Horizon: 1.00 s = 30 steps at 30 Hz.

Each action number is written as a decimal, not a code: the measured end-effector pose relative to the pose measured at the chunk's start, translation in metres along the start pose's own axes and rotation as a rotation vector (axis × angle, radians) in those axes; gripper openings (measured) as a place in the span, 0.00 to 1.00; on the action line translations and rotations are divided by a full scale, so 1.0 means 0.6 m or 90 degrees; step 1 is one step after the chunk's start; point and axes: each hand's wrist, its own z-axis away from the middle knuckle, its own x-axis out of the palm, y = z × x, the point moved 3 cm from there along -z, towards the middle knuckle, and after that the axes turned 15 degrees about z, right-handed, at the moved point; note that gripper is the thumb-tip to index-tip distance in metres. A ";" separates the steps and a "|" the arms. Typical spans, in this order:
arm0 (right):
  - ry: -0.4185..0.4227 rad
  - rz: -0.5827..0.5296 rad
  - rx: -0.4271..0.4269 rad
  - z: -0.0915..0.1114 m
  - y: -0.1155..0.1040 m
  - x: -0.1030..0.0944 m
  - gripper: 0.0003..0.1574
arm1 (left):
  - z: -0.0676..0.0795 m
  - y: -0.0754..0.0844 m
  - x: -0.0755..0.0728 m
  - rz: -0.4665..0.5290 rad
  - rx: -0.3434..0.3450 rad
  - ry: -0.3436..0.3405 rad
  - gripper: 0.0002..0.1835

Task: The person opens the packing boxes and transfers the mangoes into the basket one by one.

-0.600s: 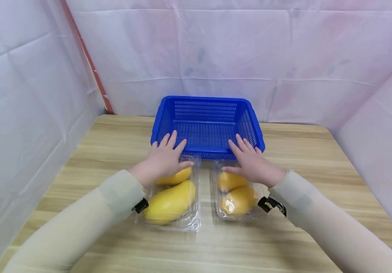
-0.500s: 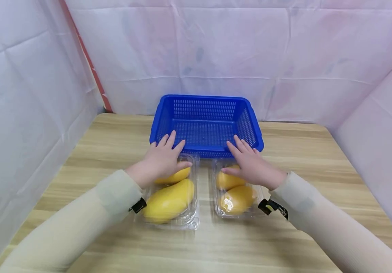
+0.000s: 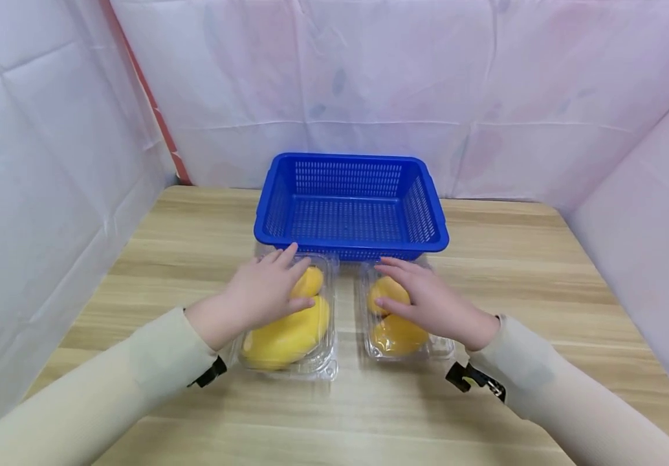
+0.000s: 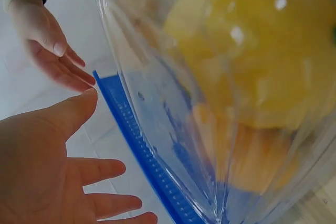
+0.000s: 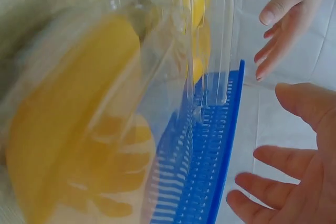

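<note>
Two clear plastic boxes lie side by side on the wooden table in the head view. Yellow mangoes (image 3: 283,338) fill the left box (image 3: 329,371); the right box (image 3: 442,348) holds smaller, more orange mangoes (image 3: 397,335). My left hand (image 3: 255,296) is spread over the far part of the left box, fingers relaxed and holding nothing. Over the right box hovers my right hand (image 3: 433,304), its fingers also loose, the thumb overlapping the fruit in this view. Both wrist views show an air gap between palm and box, with the thumb and fingers apart.
A blue perforated basket (image 3: 349,247) stands just behind the boxes, with nothing in it. Pale cloth (image 3: 381,71) hangs behind the table (image 3: 515,259) and along both sides. A black strap (image 3: 209,372) is on the left wrist, another strap (image 3: 474,378) on the right.
Both hands have drawn back from over the basket's near rim toward the boxes. The boxes and basket sit slightly higher in the head view, as the camera has tilted.
</note>
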 end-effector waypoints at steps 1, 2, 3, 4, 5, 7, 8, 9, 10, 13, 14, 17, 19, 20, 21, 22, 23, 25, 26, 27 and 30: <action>0.003 -0.004 -0.005 0.002 -0.002 0.001 0.36 | 0.003 0.003 0.002 -0.006 0.009 0.004 0.39; 0.005 -0.010 -0.009 0.004 -0.004 0.003 0.35 | 0.006 0.006 0.003 -0.012 0.017 0.008 0.39; 0.010 -0.014 -0.016 0.005 -0.006 0.004 0.34 | 0.009 0.009 0.006 -0.018 0.026 0.011 0.39; 0.016 -0.016 -0.023 0.007 -0.008 0.006 0.33 | 0.011 0.013 0.008 -0.027 0.038 0.018 0.38; 0.022 -0.021 -0.030 0.009 -0.010 0.007 0.32 | 0.014 0.017 0.011 -0.033 0.053 0.027 0.38; 0.032 -0.041 -0.045 0.014 -0.015 0.011 0.29 | 0.020 0.026 0.017 -0.045 0.088 0.045 0.38; 0.036 -0.052 -0.051 0.016 -0.017 0.013 0.28 | 0.023 0.030 0.020 -0.051 0.109 0.054 0.38; 0.042 -0.063 -0.063 0.019 -0.020 0.014 0.26 | 0.026 0.034 0.024 -0.057 0.133 0.066 0.38; 0.044 -0.077 -0.071 0.022 -0.022 0.016 0.24 | 0.030 0.038 0.028 -0.061 0.157 0.078 0.37; 0.066 -0.103 -0.104 0.031 -0.031 0.021 0.20 | 0.041 0.050 0.038 -0.085 0.222 0.109 0.37; 0.075 -0.105 -0.115 0.034 -0.034 0.024 0.18 | 0.045 0.053 0.042 -0.092 0.239 0.117 0.37; 0.093 -0.114 -0.138 0.043 -0.045 0.035 0.13 | 0.055 0.058 0.053 -0.101 0.275 0.129 0.36; 0.094 -0.121 -0.139 0.051 -0.052 0.041 0.09 | 0.059 0.059 0.060 -0.095 0.289 0.131 0.35; 0.093 -0.124 -0.137 0.055 -0.056 0.044 0.08 | 0.061 0.059 0.064 -0.090 0.293 0.130 0.34; 0.089 -0.130 -0.136 0.058 -0.059 0.046 0.07 | 0.062 0.059 0.068 -0.084 0.296 0.128 0.34; 0.084 -0.136 -0.134 0.062 -0.062 0.049 0.06 | 0.064 0.058 0.071 -0.080 0.298 0.128 0.34; 0.081 -0.139 -0.134 0.065 -0.065 0.052 0.06 | 0.065 0.057 0.074 -0.077 0.299 0.127 0.34; 0.068 -0.150 -0.137 0.071 -0.071 0.056 0.06 | 0.068 0.055 0.080 -0.072 0.307 0.128 0.34; 0.065 -0.155 -0.141 0.074 -0.073 0.059 0.07 | 0.069 0.054 0.082 -0.069 0.312 0.128 0.33; 0.064 -0.159 -0.143 0.076 -0.076 0.061 0.07 | 0.070 0.053 0.084 -0.068 0.316 0.128 0.33; 0.070 -0.172 -0.154 0.081 -0.082 0.069 0.07 | 0.072 0.051 0.090 -0.066 0.324 0.121 0.33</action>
